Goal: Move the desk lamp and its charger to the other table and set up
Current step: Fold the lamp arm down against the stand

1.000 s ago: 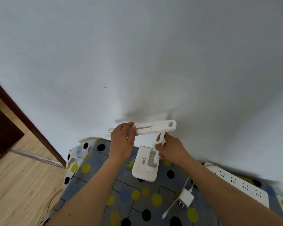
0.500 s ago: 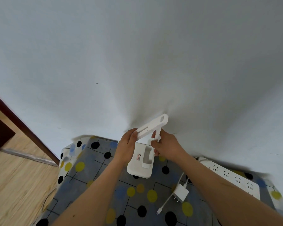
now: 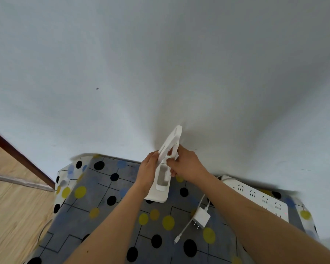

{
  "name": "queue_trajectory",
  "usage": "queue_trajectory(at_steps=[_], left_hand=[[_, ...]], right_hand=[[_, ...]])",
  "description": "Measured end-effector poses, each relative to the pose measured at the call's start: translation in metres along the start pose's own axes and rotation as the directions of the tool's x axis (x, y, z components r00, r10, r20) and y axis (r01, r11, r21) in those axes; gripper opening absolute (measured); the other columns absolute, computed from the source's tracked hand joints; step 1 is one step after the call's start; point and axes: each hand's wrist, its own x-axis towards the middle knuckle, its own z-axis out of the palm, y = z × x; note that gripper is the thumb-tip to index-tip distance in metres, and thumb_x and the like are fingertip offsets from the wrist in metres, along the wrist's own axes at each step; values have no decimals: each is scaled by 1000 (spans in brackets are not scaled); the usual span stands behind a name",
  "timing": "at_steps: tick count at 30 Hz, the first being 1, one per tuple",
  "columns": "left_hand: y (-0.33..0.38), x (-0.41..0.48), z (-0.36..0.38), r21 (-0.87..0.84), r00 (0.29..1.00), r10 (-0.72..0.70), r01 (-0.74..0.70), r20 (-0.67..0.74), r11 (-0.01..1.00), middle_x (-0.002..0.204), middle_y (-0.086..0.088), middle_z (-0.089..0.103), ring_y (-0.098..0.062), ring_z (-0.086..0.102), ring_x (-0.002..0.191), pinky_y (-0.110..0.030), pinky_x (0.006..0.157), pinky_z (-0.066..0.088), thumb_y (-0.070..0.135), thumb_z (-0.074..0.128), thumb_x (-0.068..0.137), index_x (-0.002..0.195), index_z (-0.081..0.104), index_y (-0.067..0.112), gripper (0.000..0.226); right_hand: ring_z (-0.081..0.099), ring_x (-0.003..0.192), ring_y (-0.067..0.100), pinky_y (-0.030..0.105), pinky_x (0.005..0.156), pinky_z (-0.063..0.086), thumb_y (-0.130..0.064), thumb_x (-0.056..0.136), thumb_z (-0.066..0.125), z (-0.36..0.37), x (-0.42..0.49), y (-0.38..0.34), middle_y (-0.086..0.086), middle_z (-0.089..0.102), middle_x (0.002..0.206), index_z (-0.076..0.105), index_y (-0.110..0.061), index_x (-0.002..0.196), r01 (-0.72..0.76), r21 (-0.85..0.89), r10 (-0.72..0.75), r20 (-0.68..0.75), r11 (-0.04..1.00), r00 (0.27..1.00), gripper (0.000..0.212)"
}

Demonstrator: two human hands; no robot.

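Note:
A white folding desk lamp (image 3: 161,182) stands on the dotted grey tablecloth (image 3: 107,206) close to the wall. Its flat head (image 3: 171,142) tilts steeply upward toward the wall. My left hand (image 3: 149,168) grips the lower end of the lamp head. My right hand (image 3: 185,164) pinches the thin arm at the hinge just beside it. The white charger (image 3: 201,218) lies on the cloth to the right of the lamp base, prongs toward me, and its white cable (image 3: 184,230) ends loose near the front.
A white power strip (image 3: 259,199) lies along the wall at the right, partly under my right forearm. The white wall (image 3: 160,73) rises directly behind the table. Wooden floor (image 3: 11,216) and a dark brown frame (image 3: 21,159) are at the left.
The lamp head has swung from level, pointing left, to steeply raised toward the wall. Both hands stayed on the lamp and moved closer together. The charger has not moved.

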Motion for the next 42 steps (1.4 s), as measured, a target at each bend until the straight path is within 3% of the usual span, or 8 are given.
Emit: queue_trajectory(at_steps=[5, 15, 23, 26, 29, 33, 37, 42], left_hand=[[-4, 1, 7, -64, 999, -37, 37, -5, 997, 107, -4, 69, -23, 62, 105, -39, 91, 49, 37, 38, 97, 110, 67, 26, 33], [-10, 1, 20, -138, 993, -102, 93, -56, 986, 103, -4, 72, -24, 63, 104, -38, 90, 49, 40, 39, 93, 98, 72, 31, 34], [-6, -4, 24, -151, 993, -81, 68, -82, 986, 115, -9, 67, -28, 59, 112, -49, 102, 45, 40, 39, 96, 116, 66, 24, 38], [-7, -11, 28, -161, 973, -53, 16, -226, 987, 125, -5, 62, -25, 55, 117, -49, 105, 42, 39, 39, 98, 125, 60, 22, 38], [-16, -23, 31, -195, 906, -61, -24, -419, 980, 130, -4, 58, -23, 51, 121, -42, 107, 38, 37, 37, 100, 130, 55, 18, 40], [-30, -36, 35, -146, 891, -58, -9, -450, 989, 122, -2, 59, -20, 52, 113, -33, 93, 38, 41, 37, 100, 127, 56, 19, 40], [-37, -42, 44, -91, 870, -53, 9, -490, 996, 133, -3, 56, -22, 50, 121, -32, 97, 37, 41, 37, 100, 133, 51, 21, 41], [-43, -50, 54, -39, 823, -34, 14, -567, 999, 142, -6, 48, -24, 45, 128, -37, 102, 37, 33, 40, 100, 140, 43, 17, 42]], right_hand=[[68, 59, 11, 12, 47, 52, -20, 87, 55, 2, 1, 0, -10, 62, 79, 47, -31, 108, -1, 23, 1, -5, 1000, 1000, 26], [71, 76, 26, 39, 74, 61, -21, 89, 57, -1, -3, -4, 7, 67, 98, 48, -20, 127, -9, 33, 8, 11, 999, 1000, 39], [72, 79, 24, 32, 76, 60, -23, 89, 59, -9, -5, 4, 9, 69, 102, 45, -19, 130, -52, 6, 52, 78, 999, 996, 43], [70, 73, 20, 23, 64, 58, -23, 88, 65, -16, -13, 16, 11, 69, 97, 44, -21, 128, -105, 17, 103, 118, 994, 988, 45], [71, 78, 24, 35, 78, 59, -20, 87, 64, -28, -25, 35, 13, 71, 90, 50, -20, 123, -137, -18, 138, 88, 990, 987, 38], [72, 83, 25, 41, 87, 56, -12, 89, 59, -46, -40, 63, 13, 72, 93, 58, -16, 113, -172, -35, 173, 34, 984, 984, 24], [72, 75, 21, 37, 83, 58, -7, 89, 58, -62, -57, 93, 9, 73, 89, 64, -13, 101, -206, -31, 205, -27, 978, 978, 15], [72, 83, 27, 40, 82, 58, -4, 87, 57, -74, -73, 126, 11, 71, 99, 68, -10, 95, -238, -65, 234, -63, 969, 970, 15]])
